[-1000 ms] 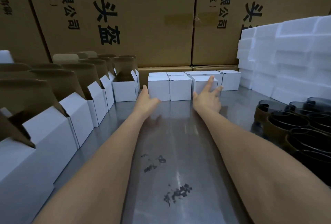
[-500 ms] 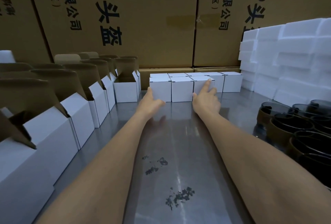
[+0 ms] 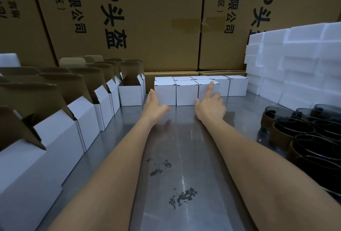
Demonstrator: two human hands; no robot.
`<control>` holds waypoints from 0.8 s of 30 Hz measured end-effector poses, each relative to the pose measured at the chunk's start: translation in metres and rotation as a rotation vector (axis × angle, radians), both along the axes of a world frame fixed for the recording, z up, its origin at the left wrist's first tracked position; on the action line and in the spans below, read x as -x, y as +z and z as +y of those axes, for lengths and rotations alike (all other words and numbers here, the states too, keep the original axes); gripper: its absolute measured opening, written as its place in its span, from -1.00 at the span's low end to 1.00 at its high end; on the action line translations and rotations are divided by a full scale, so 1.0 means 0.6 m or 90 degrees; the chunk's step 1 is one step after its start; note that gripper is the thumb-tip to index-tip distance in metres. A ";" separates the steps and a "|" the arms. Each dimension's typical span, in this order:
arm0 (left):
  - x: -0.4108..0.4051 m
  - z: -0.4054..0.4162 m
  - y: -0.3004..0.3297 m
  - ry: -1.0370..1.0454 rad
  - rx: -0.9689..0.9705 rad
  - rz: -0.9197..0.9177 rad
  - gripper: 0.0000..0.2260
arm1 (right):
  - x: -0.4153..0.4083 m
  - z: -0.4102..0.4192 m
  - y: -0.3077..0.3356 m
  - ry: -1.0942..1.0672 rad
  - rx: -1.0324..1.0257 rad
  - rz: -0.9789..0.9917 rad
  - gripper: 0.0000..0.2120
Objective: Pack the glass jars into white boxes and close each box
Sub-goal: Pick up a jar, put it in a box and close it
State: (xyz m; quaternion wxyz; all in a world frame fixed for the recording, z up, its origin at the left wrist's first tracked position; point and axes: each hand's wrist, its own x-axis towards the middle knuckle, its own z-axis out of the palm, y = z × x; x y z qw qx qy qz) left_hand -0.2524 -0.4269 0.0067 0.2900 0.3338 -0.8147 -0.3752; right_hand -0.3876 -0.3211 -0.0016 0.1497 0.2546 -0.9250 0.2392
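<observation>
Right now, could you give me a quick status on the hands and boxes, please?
Left hand and right hand open against the closed white boxes. Glass jars waiting at right. Nothing in the way.

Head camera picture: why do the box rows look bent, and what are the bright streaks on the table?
Head view: the wide-angle lens bows the open boxes at the left edge; the steel table mirrors overhead light as pale streaks and a faint reflection under the left hand; the glass jars at right sit dim and slightly soft.

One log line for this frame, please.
left hand open beside closed boxes | right hand open, touching them | jars waiting right
</observation>
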 end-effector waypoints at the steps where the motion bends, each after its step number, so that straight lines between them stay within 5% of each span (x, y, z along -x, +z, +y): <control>1: -0.004 0.005 0.000 -0.001 0.008 0.013 -0.38 | -0.007 0.004 0.000 0.000 -0.015 0.015 -0.36; 5: -0.030 0.041 -0.001 -0.028 0.008 -0.014 -0.50 | -0.037 0.034 0.002 0.021 -0.073 0.015 -0.68; 14: -0.131 0.178 0.006 -0.028 -0.088 0.135 -0.82 | -0.158 0.135 0.005 0.083 -0.124 0.037 -0.70; 24: -0.249 0.305 0.003 -0.029 -0.183 0.265 -0.76 | -0.176 0.244 0.122 0.118 -0.287 0.008 -0.70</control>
